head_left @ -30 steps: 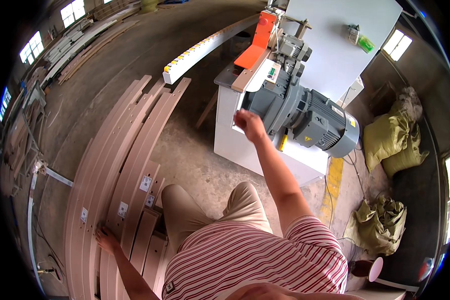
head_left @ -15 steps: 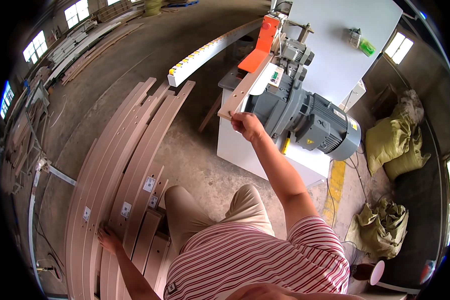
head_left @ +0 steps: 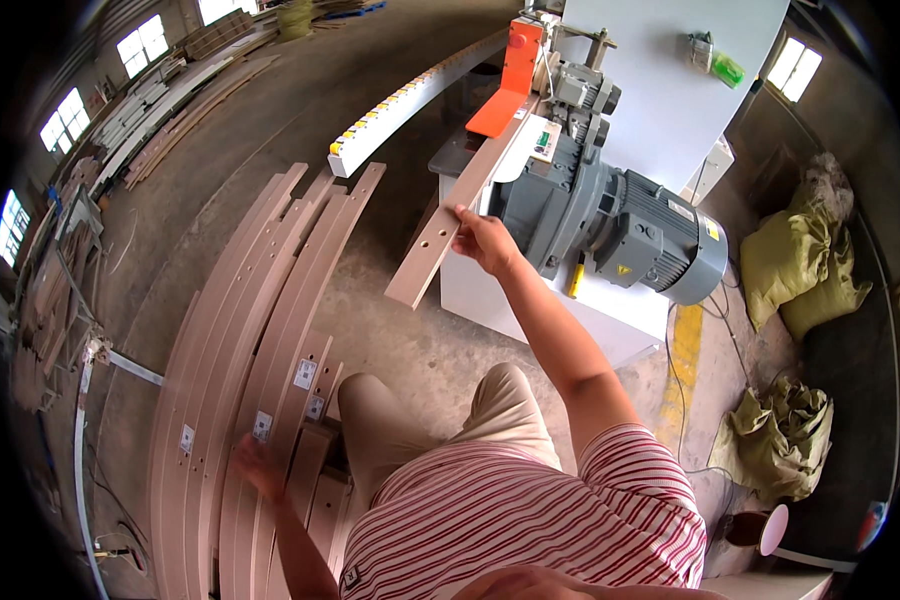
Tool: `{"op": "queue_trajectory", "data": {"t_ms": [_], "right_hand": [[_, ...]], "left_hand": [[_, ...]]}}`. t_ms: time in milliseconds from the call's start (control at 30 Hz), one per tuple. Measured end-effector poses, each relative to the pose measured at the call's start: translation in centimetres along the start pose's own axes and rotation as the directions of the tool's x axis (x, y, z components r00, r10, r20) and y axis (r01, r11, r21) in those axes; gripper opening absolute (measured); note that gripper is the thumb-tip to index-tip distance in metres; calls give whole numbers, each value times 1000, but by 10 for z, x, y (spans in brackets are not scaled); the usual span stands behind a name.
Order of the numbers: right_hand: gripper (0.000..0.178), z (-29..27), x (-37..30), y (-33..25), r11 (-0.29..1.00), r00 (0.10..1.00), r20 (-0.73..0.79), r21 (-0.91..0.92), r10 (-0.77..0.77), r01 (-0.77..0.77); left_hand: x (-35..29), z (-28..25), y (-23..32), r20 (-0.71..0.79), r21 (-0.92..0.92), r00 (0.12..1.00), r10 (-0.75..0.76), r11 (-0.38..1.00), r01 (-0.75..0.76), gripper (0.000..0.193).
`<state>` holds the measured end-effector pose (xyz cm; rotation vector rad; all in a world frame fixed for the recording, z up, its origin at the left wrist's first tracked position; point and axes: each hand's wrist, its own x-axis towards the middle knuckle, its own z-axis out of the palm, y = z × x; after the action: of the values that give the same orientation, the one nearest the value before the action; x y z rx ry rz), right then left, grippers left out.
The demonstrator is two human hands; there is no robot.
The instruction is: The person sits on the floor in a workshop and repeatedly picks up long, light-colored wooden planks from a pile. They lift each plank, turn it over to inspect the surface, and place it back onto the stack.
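Observation:
My right hand point(head_left: 484, 240) grips the right edge of a long brown board point(head_left: 422, 264), thumb on top and fingers at the side. Two drilled holes show near the board's close end, which juts past the machine's bench. Its far part runs up under the orange guard point(head_left: 518, 75). On the left, my left hand point(head_left: 258, 466) is over a stack of similar brown boards point(head_left: 195, 400), close to a white label point(head_left: 262, 425). Motion smears its fingers, so I cannot tell whether they touch a board.
A grey motor point(head_left: 660, 235) sits on the white machine base point(head_left: 610, 318), with a yellow-handled tool point(head_left: 576, 275) beside it. A white roller conveyor point(head_left: 390, 125) curves away behind the stack. Yellowish sacks point(head_left: 795, 250) lie at the right; cables trail on the floor. A metal frame point(head_left: 82, 440) stands far left.
The brown board has slid out of the machine toward me, its close end now farther past the bench. My right hand sits farther along it. My left hand has shifted right over the stack.

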<state>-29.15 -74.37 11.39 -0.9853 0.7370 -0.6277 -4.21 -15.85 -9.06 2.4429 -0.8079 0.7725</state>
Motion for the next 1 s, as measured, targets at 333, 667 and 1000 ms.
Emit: {"op": "queue_trajectory", "data": {"t_ms": [333,667,1000], "right_hand": [[38,14,-55,15,998,968,240,-17,70,-68],[31,36,-102,35,955,879,379,-174,290,-240],[47,52,-104,44,973,912,377,-212,165,-89]], "left_hand": [[85,-106,236,224,-568,954,198,822,-37,23],[114,-162,300,284,-453,845,454,840,-299,46],[91,-187,294,532,-114,759,375,920,-375,85]]}}
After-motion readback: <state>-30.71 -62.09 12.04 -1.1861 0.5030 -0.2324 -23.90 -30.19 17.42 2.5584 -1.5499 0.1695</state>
